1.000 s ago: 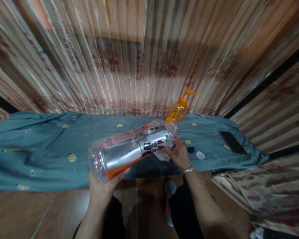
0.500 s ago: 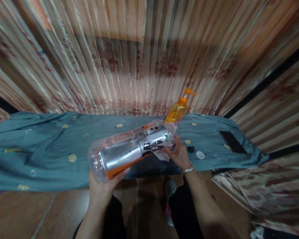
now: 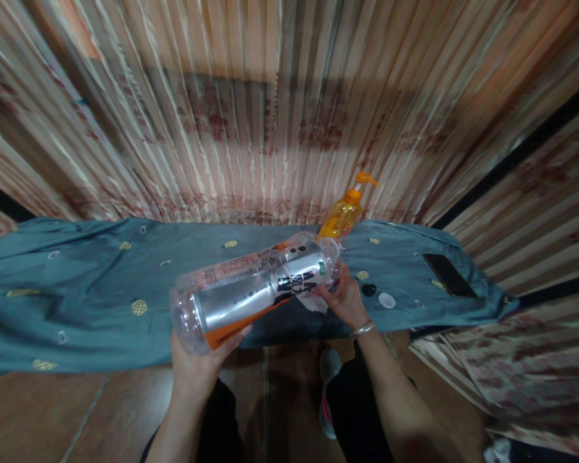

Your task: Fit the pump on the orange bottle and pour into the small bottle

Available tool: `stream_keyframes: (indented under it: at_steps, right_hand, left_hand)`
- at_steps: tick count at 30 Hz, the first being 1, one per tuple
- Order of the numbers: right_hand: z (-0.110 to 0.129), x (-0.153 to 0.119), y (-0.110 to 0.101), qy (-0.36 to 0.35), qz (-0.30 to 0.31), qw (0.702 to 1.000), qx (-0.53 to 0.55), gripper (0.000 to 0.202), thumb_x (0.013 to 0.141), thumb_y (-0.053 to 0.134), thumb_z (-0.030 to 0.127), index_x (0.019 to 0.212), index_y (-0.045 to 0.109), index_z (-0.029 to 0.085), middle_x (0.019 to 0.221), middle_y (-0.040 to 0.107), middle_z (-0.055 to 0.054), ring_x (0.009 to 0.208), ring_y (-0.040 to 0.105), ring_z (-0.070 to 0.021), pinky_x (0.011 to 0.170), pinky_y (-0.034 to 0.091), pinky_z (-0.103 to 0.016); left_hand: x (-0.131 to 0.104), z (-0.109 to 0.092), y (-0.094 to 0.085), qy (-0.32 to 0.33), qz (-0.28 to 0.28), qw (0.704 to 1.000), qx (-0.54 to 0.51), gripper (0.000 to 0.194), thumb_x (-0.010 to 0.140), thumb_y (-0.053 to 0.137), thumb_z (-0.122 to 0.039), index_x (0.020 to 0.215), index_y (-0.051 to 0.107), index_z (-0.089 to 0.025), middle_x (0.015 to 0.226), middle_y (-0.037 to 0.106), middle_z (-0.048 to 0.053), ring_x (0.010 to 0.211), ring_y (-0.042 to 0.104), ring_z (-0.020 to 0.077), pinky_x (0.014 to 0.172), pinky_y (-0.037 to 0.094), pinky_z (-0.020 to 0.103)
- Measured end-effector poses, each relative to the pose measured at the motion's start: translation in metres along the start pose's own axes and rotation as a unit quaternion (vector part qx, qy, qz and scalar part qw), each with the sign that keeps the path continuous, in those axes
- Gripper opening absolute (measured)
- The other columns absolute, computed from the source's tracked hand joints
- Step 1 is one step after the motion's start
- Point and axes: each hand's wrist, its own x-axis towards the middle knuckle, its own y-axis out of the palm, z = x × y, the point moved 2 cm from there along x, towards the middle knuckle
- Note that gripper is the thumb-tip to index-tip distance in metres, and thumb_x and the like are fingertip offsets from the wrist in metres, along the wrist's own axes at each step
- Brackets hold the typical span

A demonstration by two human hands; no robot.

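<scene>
A large clear plastic bottle with a silver and orange label lies tilted across my view, its neck pointing right and a bit up. My left hand grips it from below at the base end. At the neck end my right hand, with a bracelet on the wrist, holds the bottle's side; some fingers are hidden behind it. A white tissue shows under the bottle beside my right hand. Just behind the neck stands an orange pump bottle with yellow liquid, its lower part covered by the clear bottle.
A teal patterned cloth covers the narrow table. Right of my right hand are a small black cap and a white disc. Farther right lies a dark phone. A striped curtain hangs behind the table.
</scene>
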Motion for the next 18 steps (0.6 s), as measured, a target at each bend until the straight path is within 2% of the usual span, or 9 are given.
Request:
stream_keyframes:
  at_steps: [3, 8, 12, 18]
  right_hand:
    - [0.0005, -0.0003, 0.0001, 0.005, 0.003, 1.0, -0.005, 0.058, 0.086, 0.072, 0.06, 0.126, 0.059, 0.019, 0.088, 0.079, -0.006, 0.07, 0.072, -0.0255, 0.063, 0.057, -0.034]
    - [0.0, 0.0, 0.0006, -0.001, 0.0, 1.0, -0.011, 0.06, 0.086, 0.07, 0.061, 0.127, 0.058, 0.018, 0.092, 0.079, -0.008, 0.073, 0.073, -0.0259, 0.066, 0.058, -0.035]
    - [-0.0001, 0.0, 0.0004, 0.004, 0.002, 1.0, -0.002, 0.059, 0.086, 0.071, 0.06, 0.126, 0.058, 0.02, 0.088, 0.078, -0.006, 0.07, 0.072, -0.0261, 0.063, 0.057, -0.035]
    - [0.0015, 0.0005, -0.0009, 0.01, 0.005, 1.0, 0.005, 0.057, 0.084, 0.071, 0.06, 0.123, 0.058, 0.021, 0.087, 0.078, -0.006, 0.071, 0.072, -0.027, 0.064, 0.057, -0.036]
  left_hand:
    - [-0.0003, -0.0014, 0.0002, -0.008, 0.008, 1.0, -0.002, 0.07, 0.047, 0.104, -0.046, 0.103, 0.073, -0.018, 0.106, 0.078, 0.01, 0.109, 0.076, 0.0381, 0.106, 0.061, 0.064]
    - [-0.0007, -0.0036, 0.001, -0.005, 0.004, 1.0, 0.001, 0.073, 0.045, 0.104, -0.048, 0.103, 0.072, -0.018, 0.108, 0.077, 0.01, 0.113, 0.074, 0.038, 0.11, 0.059, 0.06]
    - [-0.0012, -0.0025, 0.0009, -0.016, 0.002, 1.0, -0.004, 0.072, 0.045, 0.104, -0.046, 0.105, 0.072, -0.019, 0.106, 0.078, 0.01, 0.107, 0.075, 0.037, 0.104, 0.062, 0.061]
    - [0.001, 0.0012, -0.0018, 0.01, -0.001, 1.0, 0.026, 0.08, 0.043, 0.104, -0.056, 0.106, 0.07, -0.019, 0.103, 0.074, 0.008, 0.114, 0.073, 0.0382, 0.115, 0.055, 0.061]
